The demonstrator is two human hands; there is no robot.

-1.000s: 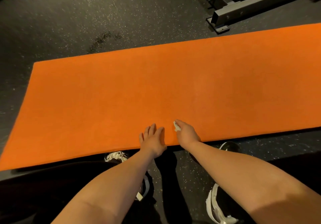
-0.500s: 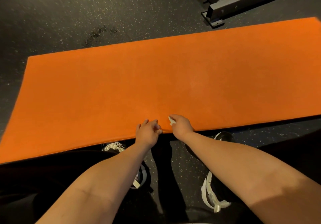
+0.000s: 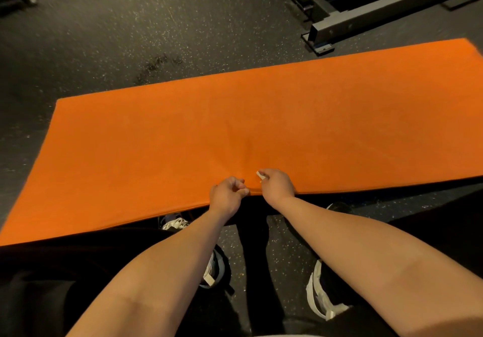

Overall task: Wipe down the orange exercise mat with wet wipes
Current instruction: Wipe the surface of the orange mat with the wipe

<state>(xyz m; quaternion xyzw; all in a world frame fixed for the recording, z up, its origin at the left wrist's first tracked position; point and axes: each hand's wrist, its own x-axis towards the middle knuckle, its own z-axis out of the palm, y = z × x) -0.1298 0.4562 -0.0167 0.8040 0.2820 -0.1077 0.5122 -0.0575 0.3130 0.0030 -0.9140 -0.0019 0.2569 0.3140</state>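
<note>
The orange exercise mat [image 3: 183,132] lies across the dark speckled floor, its long near edge just in front of my feet. My left hand [image 3: 227,194] grips that near edge with curled fingers, and the mat is puckered into creases there. Right beside it my right hand [image 3: 277,183] also holds the edge, with a small crumpled white wet wipe [image 3: 260,175] showing at its fingertips. The two hands are almost touching.
A grey metal equipment frame [image 3: 366,20] stands on the floor beyond the mat's far right side. A dark wet stain [image 3: 156,64] marks the floor behind the mat. My shoes [image 3: 321,292] are near the mat's front edge.
My left hand went from lying flat on the mat's edge to curling round it. The edge has lifted and creased between my hands. The view has shifted so more of the mat's right end shows.
</note>
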